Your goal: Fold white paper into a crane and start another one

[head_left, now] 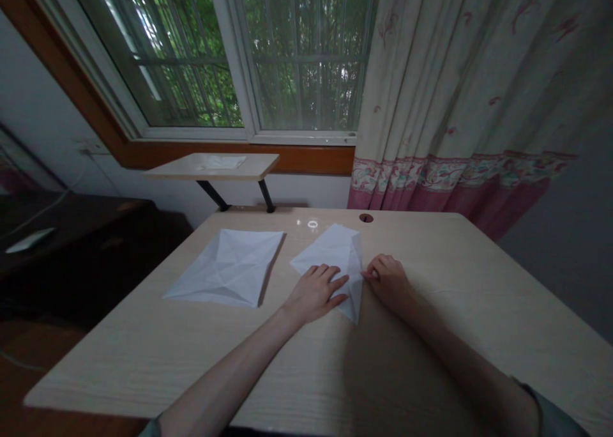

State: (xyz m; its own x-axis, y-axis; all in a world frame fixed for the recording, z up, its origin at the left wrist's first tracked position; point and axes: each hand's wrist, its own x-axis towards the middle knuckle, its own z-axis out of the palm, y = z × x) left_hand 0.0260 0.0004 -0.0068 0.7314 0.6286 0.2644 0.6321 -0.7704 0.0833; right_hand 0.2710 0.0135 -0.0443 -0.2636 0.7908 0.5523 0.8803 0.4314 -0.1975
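Observation:
A partly folded sheet of white paper (335,242) lies on the desk in front of me, its right side turned over in a long narrow flap. My left hand (316,293) rests on the lower left of this paper with its fingers spread. At the right edge of the same sheet, my right hand (387,277) is curled, thumb and fingertips pinching or pressing the edge of the fold. To the left lies a second white sheet (227,268), opened out and marked with several creases.
The pale wooden desk (167,360) has a cable hole (366,218) near its back edge. A small raised shelf (258,163) at the back left carries some white paper (223,162). Behind stand a window and a curtain (431,105). A dark table (96,213) is at the left.

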